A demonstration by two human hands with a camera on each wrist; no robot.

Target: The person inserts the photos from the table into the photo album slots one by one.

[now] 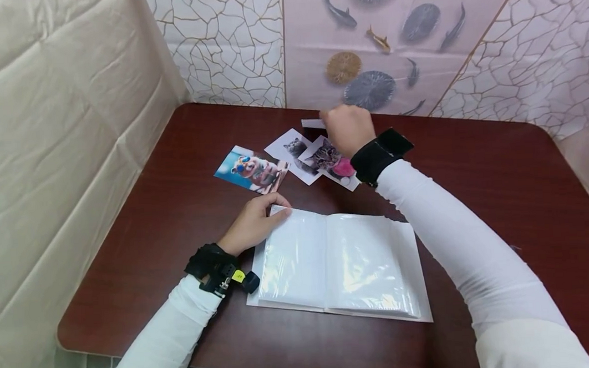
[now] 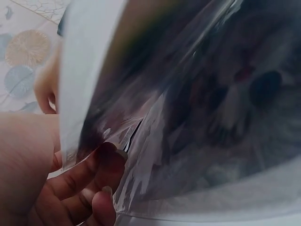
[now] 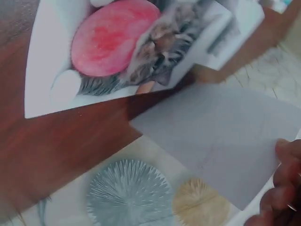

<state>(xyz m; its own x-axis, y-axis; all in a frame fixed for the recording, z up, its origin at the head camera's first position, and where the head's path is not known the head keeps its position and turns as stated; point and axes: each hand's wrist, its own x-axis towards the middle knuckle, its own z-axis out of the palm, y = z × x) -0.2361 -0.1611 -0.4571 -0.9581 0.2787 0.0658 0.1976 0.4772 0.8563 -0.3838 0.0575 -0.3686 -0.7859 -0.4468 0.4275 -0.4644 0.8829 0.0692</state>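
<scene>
An open photo album (image 1: 303, 261) with clear plastic sleeves lies on the table. My left hand (image 1: 256, 224) pinches its page at the upper left corner, thumb on top. In the left wrist view, the fingers (image 2: 89, 174) curl at the edge of a plastic sleeve (image 2: 155, 132) with a dark animal picture inside. Beyond the album, my right hand (image 1: 349, 128) grips a photo card (image 3: 211, 141), its plain pale back showing in the right wrist view. Below that hand lies a photo of a striped kitten with something pink (image 3: 117, 37).
A photo of a grey kitten (image 1: 292, 148) lies partly under the striped kitten's photo. To its left is a photo of an animal in blue glasses (image 1: 254, 169). A patterned wall covering (image 1: 237, 48) rises behind the table (image 1: 166, 213), and a pale cloth (image 1: 73, 162) hangs on the left.
</scene>
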